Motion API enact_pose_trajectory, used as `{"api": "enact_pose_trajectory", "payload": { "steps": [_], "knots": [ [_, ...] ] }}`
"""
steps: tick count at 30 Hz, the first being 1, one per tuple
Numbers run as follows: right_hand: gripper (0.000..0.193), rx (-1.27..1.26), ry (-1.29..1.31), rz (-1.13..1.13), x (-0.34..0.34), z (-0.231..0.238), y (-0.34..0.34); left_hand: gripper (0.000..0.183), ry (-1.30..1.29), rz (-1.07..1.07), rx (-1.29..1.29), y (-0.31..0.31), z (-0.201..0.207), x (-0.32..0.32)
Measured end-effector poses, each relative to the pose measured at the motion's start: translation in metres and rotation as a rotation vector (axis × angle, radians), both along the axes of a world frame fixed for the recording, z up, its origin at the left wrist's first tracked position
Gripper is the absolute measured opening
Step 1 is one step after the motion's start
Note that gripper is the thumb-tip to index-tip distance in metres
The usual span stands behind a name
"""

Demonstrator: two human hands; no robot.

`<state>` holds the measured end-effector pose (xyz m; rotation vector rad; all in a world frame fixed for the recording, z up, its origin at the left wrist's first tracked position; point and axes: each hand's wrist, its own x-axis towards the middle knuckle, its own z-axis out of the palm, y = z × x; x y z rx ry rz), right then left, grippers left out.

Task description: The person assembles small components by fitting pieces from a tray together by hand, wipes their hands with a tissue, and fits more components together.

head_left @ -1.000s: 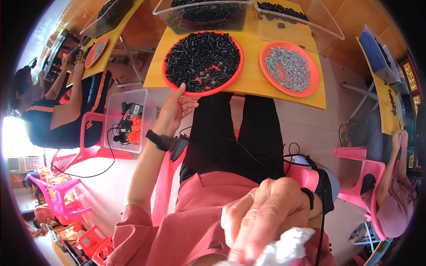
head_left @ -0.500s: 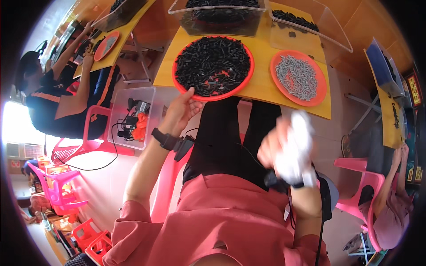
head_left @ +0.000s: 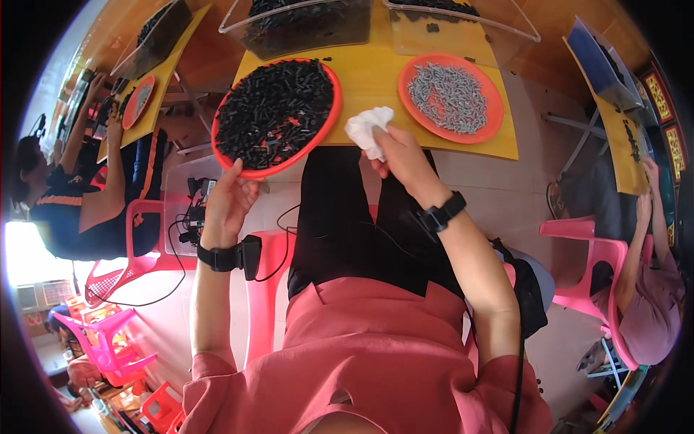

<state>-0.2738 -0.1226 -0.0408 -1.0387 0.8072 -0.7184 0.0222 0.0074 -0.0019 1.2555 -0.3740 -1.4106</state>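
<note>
- Yellow table point(head_left: 370, 85): its near edge is overhung by the red tray point(head_left: 272, 173); room is left between tray and plate.
- Clear bins point(head_left: 311, 40): set behind, black pieces inside.
- Red tray: filled with black pieces point(head_left: 271, 101), rim clamped by the left hand point(head_left: 230, 205).
- Orange plate point(head_left: 494, 108): small silver parts point(head_left: 450, 98) are held.
- White tissue point(head_left: 370, 129): pinched by the right hand point(head_left: 406, 155) near the table's edge.

- Round red plastic tray point(head_left: 337, 101), upper left: smooth, glossy rim.
- Small black plastic-looking pieces point(head_left: 267, 101) in it: dull, faint sheen.
- Crumpled white paper tissue point(head_left: 370, 127), upper centre: matt, creased.
- Round orange-red plastic plate point(head_left: 495, 108), upper right: smooth.
- Small silver-grey metallic pieces point(head_left: 448, 98) on it: shiny.
- Flat yellow surface point(head_left: 369, 81), top centre: smooth, satiny.
</note>
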Motion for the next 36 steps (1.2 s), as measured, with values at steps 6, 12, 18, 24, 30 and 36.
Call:
{"api": "enact_pose_trajectory", "payload": {
  "steps": [6, 12, 18, 24, 30, 36],
  "knots": [
    [0.032, -0.144, 0.112, -0.05, 0.034, -0.009, -0.009, 0.022, 0.041, 0.04, -0.088, 0.003, 0.004, -0.01],
    [0.023, -0.804, 0.675, -0.285, 0.083, -0.014, -0.012, 0.023, 0.048, 0.024, -0.116, 0.003, 0.006, -0.017],
    [0.018, -0.764, 0.604, -0.266, 0.081, -0.003, -0.025, 0.021, 0.068, 0.012, -0.122, 0.001, 0.006, -0.016],
    [0.042, -1.295, 0.545, -0.382, 0.06, -0.018, 0.008, 0.02, 0.046, 0.027, -0.135, -0.001, 0.003, -0.018],
    [0.041, -1.526, 0.651, -0.197, 0.055, -0.054, 0.017, 0.02, 0.038, 0.059, -0.131, -0.006, 0.002, -0.022],
    [0.045, -1.489, 0.882, -0.34, 0.062, -0.041, 0.025, 0.018, 0.035, 0.046, -0.121, -0.005, -0.001, -0.019]
  ]
}}
